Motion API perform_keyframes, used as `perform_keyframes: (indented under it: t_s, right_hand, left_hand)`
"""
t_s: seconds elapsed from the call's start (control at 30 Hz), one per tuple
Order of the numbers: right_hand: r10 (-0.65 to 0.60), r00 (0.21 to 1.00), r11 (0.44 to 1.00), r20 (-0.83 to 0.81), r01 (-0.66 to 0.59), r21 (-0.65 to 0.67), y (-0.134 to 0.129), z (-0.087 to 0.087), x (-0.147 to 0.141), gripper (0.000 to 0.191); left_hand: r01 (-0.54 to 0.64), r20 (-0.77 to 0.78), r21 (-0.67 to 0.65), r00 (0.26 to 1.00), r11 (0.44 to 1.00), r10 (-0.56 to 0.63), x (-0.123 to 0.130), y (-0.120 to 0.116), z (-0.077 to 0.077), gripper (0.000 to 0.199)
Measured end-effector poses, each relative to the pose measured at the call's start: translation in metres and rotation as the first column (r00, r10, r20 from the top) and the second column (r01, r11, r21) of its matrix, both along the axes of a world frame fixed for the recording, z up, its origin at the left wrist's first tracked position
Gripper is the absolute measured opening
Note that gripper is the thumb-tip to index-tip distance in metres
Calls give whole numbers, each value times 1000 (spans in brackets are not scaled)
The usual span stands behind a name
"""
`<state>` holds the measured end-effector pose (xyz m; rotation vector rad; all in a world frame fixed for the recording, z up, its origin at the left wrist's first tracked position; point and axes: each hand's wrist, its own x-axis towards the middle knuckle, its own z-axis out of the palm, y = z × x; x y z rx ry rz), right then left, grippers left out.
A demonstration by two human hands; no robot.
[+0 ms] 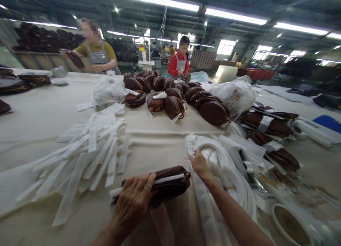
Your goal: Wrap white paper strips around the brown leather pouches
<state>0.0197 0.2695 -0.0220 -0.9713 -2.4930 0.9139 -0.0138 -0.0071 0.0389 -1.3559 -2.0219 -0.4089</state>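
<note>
My left hand (135, 198) is closed over a dark brown leather bag (173, 191) lying on the table in front of me. A white strip (170, 178) runs along the bag's top and passes under my fingers, its end showing at the left. My right hand (199, 164) reaches forward to the upper end of a stack of translucent plastic sleeves (199, 196), its fingertips pinched at the edge. Beside that hand lies a coil of white tubing (226, 164). Left of the bag is a loose pile of white strips (87, 160).
Several round brown bags (214, 112) stand in rows further back, between two crumpled plastic bundles (109, 91) (234, 93). Wrapped brown bags (279, 153) lie at the right, near a cardboard-cored roll (290, 223). Two co-workers (102, 55) (178, 63) stand across the table.
</note>
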Motion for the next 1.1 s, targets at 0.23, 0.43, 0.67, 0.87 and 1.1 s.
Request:
perform_keyframes:
  t_s: [0.23,0.43,0.67,0.87,1.1]
  right_hand:
    - [-129,986,989,108,135,-58,20,-16,-26,35]
    - [78,992,981,-102,-94,-167,9,7,-29,29]
    - [676,592,625,-439,-776,-82,-61,75,-27,21]
    - [902,230,267,-365,-962,55,-78,91,-20,24]
    - [951,246,242,-188,-969,-44,-70,93,-29,30]
  left_hand:
    - [-12,30,9,999,1000,12,5,-3,-1,28]
    - [0,83,21,997,1000,-2,5,-3,2,27]
    - [-33,298,87,954,996,6,2,-5,1,40]
    - [-62,363,142,932,988,6,0,-8,-2,45]
    - [9,366,31,931,999,-19,-1,-8,5,35]
